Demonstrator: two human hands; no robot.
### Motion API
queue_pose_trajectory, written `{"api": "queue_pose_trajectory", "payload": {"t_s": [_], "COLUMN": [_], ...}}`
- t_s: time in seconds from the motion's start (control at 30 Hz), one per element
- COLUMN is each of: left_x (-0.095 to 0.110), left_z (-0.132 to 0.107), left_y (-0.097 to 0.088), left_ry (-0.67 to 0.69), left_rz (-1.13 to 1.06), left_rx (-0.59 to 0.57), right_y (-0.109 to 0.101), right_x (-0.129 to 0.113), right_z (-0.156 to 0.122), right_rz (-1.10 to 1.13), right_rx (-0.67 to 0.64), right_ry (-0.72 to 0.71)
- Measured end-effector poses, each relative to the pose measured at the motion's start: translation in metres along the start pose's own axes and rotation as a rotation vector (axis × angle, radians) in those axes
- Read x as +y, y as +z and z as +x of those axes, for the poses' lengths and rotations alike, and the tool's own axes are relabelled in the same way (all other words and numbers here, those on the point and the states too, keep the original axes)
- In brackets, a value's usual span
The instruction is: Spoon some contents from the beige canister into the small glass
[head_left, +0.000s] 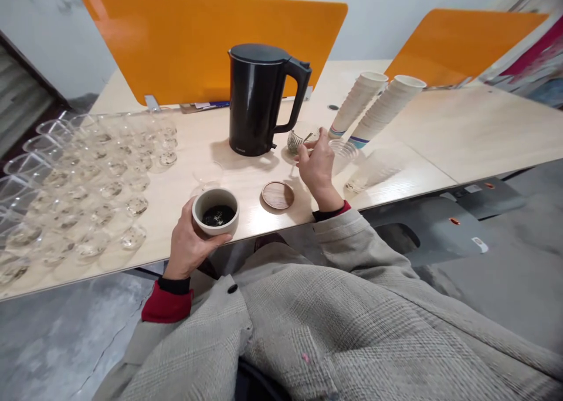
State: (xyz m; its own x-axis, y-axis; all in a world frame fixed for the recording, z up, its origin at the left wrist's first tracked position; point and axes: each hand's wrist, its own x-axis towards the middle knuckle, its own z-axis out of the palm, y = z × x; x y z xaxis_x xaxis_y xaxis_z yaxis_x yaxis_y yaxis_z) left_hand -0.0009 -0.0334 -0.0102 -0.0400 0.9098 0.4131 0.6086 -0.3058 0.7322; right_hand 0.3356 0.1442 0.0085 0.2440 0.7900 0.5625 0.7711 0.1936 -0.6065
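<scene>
My left hand point(191, 240) is wrapped round a pale ceramic canister point(215, 230), tilted so its mouth faces me. Dark, loose bits that look like tea leaves point(217, 215) lie inside it. My right hand point(317, 162) has its fingers pinched together at a clear cup point(295, 138) with dark bits in it. What the fingertips hold, if anything, is too small to make out. Between my hands a round wooden lid point(278, 195) lies on the table. A clear, faint rim or cup point(206, 175) shows just behind the canister.
Rows of clear plastic cups point(101, 187) with bits at the bottom fill the left side. A black electric kettle point(253, 99) stands behind. Two leaning stacks of paper cups point(387, 109) and stacked clear cups point(365, 169) are at right. Orange dividers point(176, 43) line the table's back.
</scene>
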Motion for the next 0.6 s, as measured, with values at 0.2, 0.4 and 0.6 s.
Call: {"api": "queue_pose_trajectory", "payload": {"t_s": [0.2,0.4,0.6], "left_x": [0.001,0.000,0.001], "left_z": [-0.001,-0.002,-0.002], "left_y": [0.000,-0.002,-0.001], "left_ry": [-0.001,-0.007,-0.008], "left_rz": [-0.012,0.001,-0.005], "left_rx": [-0.022,-0.035,-0.038], "right_y": [0.017,0.016,0.013], "right_x": [-0.001,-0.021,-0.033], "right_z": [0.019,0.022,0.024], "right_rz": [-0.049,-0.109,-0.128], "right_rx": [0.024,0.045,0.057], "right_ry": [0.006,0.078,0.110]}}
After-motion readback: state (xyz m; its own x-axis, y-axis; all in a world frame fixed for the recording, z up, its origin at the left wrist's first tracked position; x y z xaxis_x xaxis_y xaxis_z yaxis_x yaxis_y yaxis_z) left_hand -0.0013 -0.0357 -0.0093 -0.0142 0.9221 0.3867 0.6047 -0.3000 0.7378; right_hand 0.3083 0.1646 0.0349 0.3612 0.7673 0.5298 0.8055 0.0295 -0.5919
